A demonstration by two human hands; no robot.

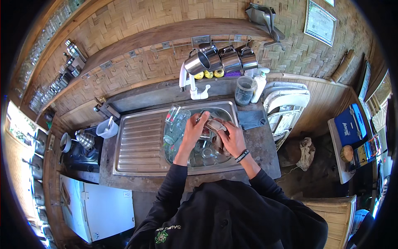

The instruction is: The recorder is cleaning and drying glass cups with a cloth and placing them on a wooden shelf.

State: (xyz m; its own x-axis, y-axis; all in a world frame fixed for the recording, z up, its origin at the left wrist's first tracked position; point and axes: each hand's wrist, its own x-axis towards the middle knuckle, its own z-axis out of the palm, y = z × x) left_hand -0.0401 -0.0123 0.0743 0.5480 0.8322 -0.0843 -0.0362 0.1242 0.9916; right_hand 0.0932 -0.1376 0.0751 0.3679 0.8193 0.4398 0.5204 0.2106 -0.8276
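Note:
Over the basin of a stainless steel sink (pixel 140 169), my left hand (pixel 197 126) grips a shiny metal item, partly hidden by my fingers; its kind is unclear. My right hand (pixel 231 137), with a dark wristband, holds a brownish cloth (pixel 217 143) against that item. Below both hands, several clear glasses (pixel 209 152) lie in the basin. More glasses (pixel 174 133) lean at the basin's left side, one of them showing a red mark. A white faucet (pixel 199 93) stands behind the basin.
A glass jar (pixel 244 91), a white pump bottle (pixel 258 87) and a folded blue-grey cloth (pixel 252 119) are right of the faucet. Steel mugs (pixel 197 63) hang above it. At left are a plastic tub (pixel 107 128), a knife block (pixel 107 109) and a stove with a kettle (pixel 85 139).

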